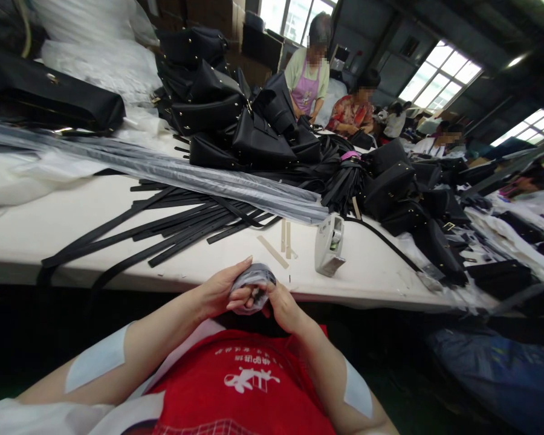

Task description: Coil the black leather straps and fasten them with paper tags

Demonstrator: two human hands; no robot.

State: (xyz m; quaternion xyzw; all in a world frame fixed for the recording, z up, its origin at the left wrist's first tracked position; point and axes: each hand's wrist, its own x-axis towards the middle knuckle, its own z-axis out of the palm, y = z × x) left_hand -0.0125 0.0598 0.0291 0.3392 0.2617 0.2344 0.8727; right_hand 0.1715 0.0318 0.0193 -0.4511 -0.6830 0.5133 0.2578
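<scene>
The left hand [220,293] and the right hand [283,305] are pressing from both sides on a round grey-black coil wrapped in clear plastic [262,273]; some fingers show at its opening. This coil is inside the grip, near the front edge of the white table [95,211]. Just beyond the grip lie thin flat beige strips [272,252]; farther right stands a white tape dispenser [324,248]; beyond to the left, long flat black straps [194,217].

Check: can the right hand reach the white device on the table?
Likely yes: nothing seems to stand between the right hand and the white device, but it's holding the wrapped coil.
</scene>
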